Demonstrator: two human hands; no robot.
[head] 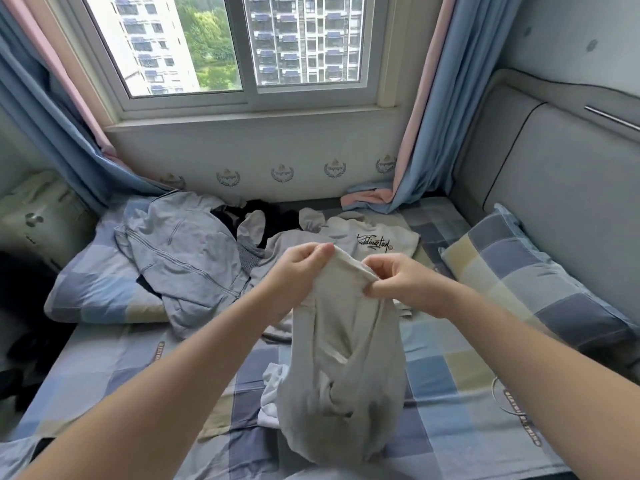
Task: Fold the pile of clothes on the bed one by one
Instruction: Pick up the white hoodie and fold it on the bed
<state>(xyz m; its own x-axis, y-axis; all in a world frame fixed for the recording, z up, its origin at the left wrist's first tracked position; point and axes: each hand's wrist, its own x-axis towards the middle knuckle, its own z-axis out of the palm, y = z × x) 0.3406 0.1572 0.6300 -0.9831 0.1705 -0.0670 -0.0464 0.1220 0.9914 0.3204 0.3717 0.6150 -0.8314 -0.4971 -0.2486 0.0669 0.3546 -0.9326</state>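
**Lifting one grey piece clear to begin its fold**

Early in the fold of a single piece: holding up the grey garment above the middle of the bed, towards its near edge. Pinching the top hem with the left hand and the right hand, close together, fingers curled and pressed onto the cloth.

Hanging limp and twisted, bunched into a narrow tube, with the lower end sagging beside a white garment on the sheet. Thin, soft, pale grey; cannot tell whether top or trousers.

Likely needed next: drawing the hands apart along the hem, shaking out the twist, then laying flat on bare sheet.

Not yet folded, along the bed's window-side edge: a light blue jacket and a lettered sweatshirt.
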